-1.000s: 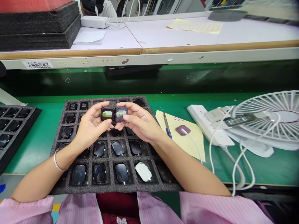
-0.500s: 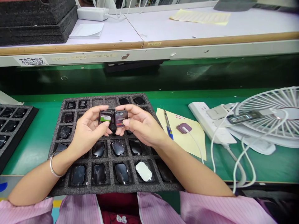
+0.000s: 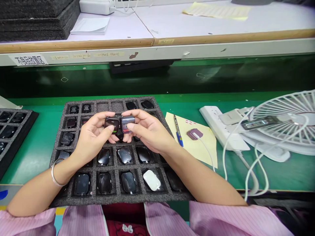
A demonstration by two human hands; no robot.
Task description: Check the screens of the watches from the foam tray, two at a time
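presently, left hand (image 3: 94, 132): fingers grasping a dark smartwatch case (image 3: 109, 121), thumb over its screen, centre of the frame
right hand (image 3: 153, 133): fingers grasping a second smartwatch case (image 3: 128, 120), just beside the first, red strip lit
foam tray (image 3: 118, 199): under both hands, lower middle, more watches (image 3: 128, 182) in its compartments
pen (image 3: 178, 131): on yellow paper (image 3: 205, 142), right of centre
fan (image 3: 283, 121): right edge

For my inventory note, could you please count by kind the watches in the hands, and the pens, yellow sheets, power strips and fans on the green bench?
Watches: 2
Pen: 1
Yellow sheet: 1
Power strip: 1
Fan: 1
Total: 6
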